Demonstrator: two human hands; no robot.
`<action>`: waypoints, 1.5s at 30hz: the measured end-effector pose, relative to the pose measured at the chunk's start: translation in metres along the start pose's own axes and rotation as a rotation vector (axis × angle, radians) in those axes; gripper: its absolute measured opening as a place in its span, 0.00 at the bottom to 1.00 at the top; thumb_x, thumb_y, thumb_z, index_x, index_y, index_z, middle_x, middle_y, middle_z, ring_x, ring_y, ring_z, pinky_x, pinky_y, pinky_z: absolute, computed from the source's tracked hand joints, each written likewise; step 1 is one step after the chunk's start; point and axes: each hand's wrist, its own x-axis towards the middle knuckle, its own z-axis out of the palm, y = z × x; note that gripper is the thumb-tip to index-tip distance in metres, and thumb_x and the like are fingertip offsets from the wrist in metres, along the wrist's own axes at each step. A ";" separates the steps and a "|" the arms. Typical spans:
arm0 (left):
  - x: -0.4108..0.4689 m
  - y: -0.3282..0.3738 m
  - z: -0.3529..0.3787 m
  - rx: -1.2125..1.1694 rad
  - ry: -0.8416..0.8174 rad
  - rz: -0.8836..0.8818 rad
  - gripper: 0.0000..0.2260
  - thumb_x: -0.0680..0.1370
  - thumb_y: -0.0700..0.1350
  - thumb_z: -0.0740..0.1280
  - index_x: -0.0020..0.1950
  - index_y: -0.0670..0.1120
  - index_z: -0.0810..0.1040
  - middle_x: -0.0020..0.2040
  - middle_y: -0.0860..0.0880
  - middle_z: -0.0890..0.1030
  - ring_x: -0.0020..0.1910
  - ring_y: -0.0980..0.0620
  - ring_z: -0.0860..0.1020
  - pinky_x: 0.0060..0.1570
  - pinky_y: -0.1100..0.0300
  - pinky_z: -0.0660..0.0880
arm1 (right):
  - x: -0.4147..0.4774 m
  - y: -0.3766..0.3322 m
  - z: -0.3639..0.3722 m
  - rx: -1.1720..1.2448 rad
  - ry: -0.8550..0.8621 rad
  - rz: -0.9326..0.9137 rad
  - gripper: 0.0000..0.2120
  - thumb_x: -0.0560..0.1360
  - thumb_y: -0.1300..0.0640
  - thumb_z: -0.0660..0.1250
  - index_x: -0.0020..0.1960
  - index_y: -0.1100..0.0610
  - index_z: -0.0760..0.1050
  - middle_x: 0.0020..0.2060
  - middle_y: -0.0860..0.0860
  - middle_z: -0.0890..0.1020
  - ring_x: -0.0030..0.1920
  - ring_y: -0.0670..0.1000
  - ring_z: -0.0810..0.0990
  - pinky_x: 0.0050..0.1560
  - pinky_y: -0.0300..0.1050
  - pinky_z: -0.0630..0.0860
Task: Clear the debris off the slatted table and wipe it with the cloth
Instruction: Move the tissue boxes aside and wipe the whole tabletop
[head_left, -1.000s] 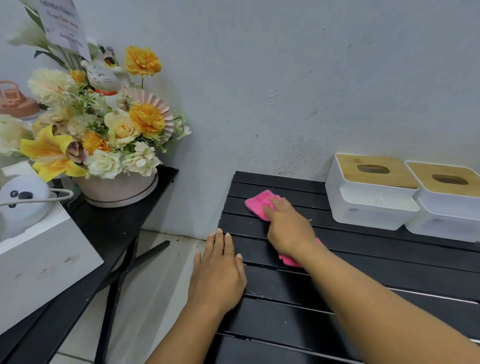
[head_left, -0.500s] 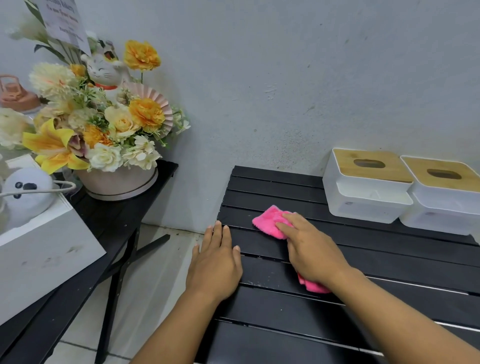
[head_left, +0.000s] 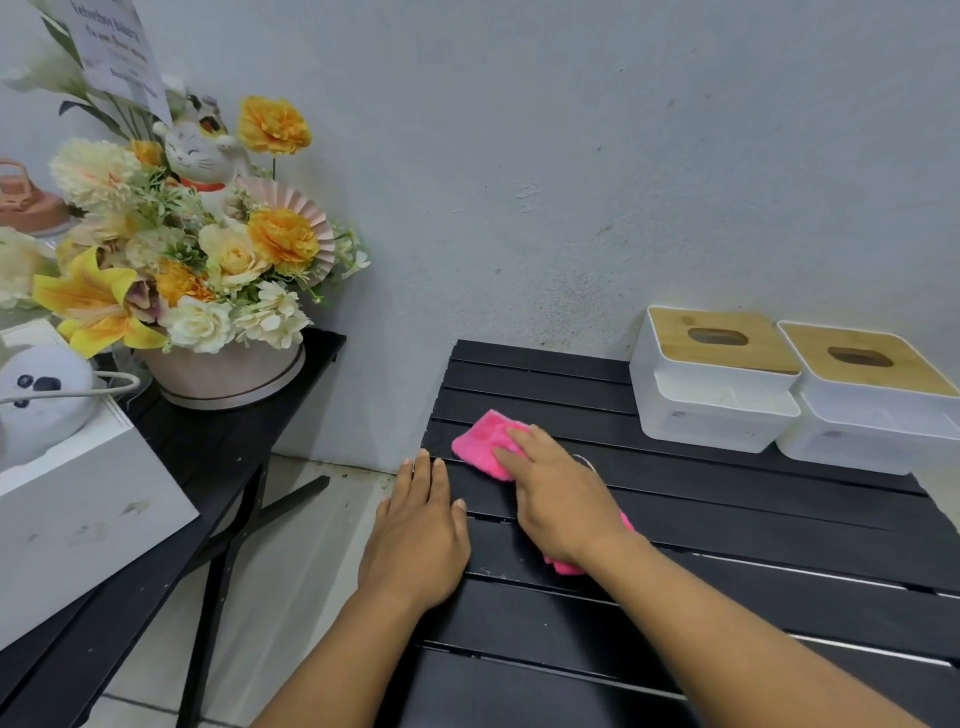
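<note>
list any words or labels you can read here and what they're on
"Velvetboy Bakery", as best it reads: top line of the white card standing in the flower arrangement.
Lower lines of that card: too blurred to read.
Faint marks on the white tissue boxes: too small to read.

Left hand (head_left: 415, 540): palm down at the left edge of the worktop (head_left: 753, 519), fingers straight and together. Right hand (head_left: 561, 499): farther in from that edge, palm pressing the pink cloth (head_left: 480, 441), fingers extended. Both forearms bare.
</note>
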 end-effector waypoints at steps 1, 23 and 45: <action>0.000 0.000 0.000 -0.002 0.000 0.001 0.26 0.84 0.53 0.46 0.81 0.46 0.45 0.81 0.50 0.41 0.79 0.52 0.40 0.77 0.51 0.48 | -0.011 -0.001 -0.001 0.007 0.005 -0.020 0.25 0.79 0.59 0.54 0.75 0.47 0.63 0.77 0.42 0.57 0.78 0.46 0.49 0.69 0.49 0.68; 0.000 0.001 -0.004 -0.020 -0.044 0.010 0.26 0.85 0.52 0.47 0.81 0.45 0.45 0.81 0.48 0.42 0.79 0.50 0.40 0.77 0.50 0.48 | -0.025 0.002 -0.006 -0.002 0.009 0.093 0.27 0.77 0.62 0.54 0.75 0.49 0.63 0.77 0.43 0.56 0.77 0.46 0.48 0.68 0.49 0.65; -0.027 -0.014 -0.028 -0.054 -0.106 -0.012 0.23 0.84 0.47 0.51 0.80 0.50 0.54 0.81 0.51 0.48 0.76 0.47 0.60 0.71 0.54 0.63 | 0.027 0.002 -0.002 0.013 0.016 0.310 0.29 0.74 0.63 0.55 0.75 0.55 0.62 0.77 0.49 0.56 0.77 0.53 0.50 0.68 0.55 0.67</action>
